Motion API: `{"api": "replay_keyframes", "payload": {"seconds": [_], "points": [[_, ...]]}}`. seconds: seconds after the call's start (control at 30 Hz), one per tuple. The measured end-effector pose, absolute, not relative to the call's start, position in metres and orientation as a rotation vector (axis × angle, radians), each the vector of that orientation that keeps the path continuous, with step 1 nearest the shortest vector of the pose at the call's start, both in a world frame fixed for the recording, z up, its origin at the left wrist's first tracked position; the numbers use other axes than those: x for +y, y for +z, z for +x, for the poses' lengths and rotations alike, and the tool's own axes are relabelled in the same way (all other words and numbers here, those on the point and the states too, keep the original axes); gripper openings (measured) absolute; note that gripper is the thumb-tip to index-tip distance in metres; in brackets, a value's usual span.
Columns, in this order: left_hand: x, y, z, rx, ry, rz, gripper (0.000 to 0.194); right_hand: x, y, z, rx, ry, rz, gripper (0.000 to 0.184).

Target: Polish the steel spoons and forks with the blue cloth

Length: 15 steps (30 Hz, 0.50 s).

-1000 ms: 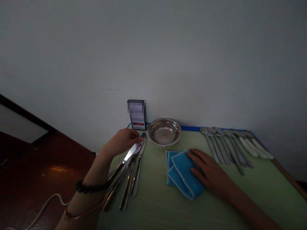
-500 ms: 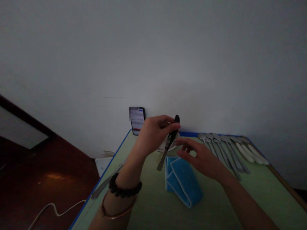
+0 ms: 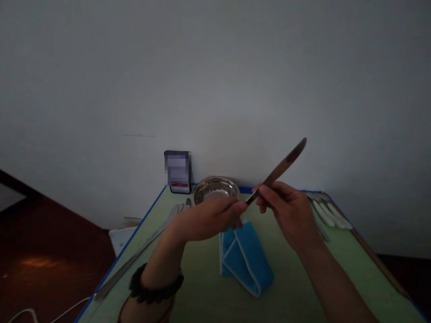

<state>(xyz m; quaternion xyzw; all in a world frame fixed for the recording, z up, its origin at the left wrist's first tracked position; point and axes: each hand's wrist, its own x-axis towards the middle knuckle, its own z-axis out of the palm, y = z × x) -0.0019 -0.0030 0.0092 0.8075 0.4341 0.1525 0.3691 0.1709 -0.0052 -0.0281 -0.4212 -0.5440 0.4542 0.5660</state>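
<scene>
Both my hands hold a metal table knife (image 3: 281,168) above the table, tilted so its rounded end points up and to the right, towards the wall. My left hand (image 3: 208,217) is closed around its lower end, which the fingers partly hide. My right hand (image 3: 288,211) pinches the knife near its middle between thumb and fingers. Below the hands lies a folded blue cloth (image 3: 251,260) with pale edging. Just behind my left hand sits a shiny metal bowl (image 3: 217,181), its front partly covered.
A phone (image 3: 179,172) leans upright against the wall at the back left. Several knives (image 3: 134,255) lie along the left table edge. White-handled cutlery (image 3: 325,213) and metal cutlery lie at the right, partly behind my right arm. A white cable (image 3: 69,309) runs at the lower left.
The knife has swung from pointing down-left to pointing up-right. My right hand, apart from it before, now grips it. My left hand has moved lower, and the bowl shows more fully.
</scene>
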Motion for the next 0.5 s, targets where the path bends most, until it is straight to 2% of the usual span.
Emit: {"api": "replay_keyframes", "payload": {"seconds": [0.1, 0.23, 0.33, 0.4, 0.5], "points": [[-0.006, 0.011, -0.005, 0.98, 0.267, 1.994, 0.037, -0.001, -0.032, 0.171, -1.184, 1.108, -0.913, 0.015], [0.003, 0.003, -0.011, 1.237, 0.293, 2.216, 0.038, 0.0, -0.039, 0.179, -1.515, 1.21, -1.089, 0.03], [0.013, -0.006, -0.017, 1.379, 0.321, 2.307, 0.037, -0.01, -0.05, 0.181, -2.1, 0.979, -1.413, 0.035], [0.018, -0.012, -0.021, 1.42, 0.329, 2.311, 0.036, -0.021, -0.062, 0.176, -2.29, 0.766, -1.634, 0.038], [0.02, -0.015, -0.023, 1.439, 0.333, 2.321, 0.037, -0.035, -0.077, 0.162, -2.466, 0.589, -1.741, 0.062]]}}
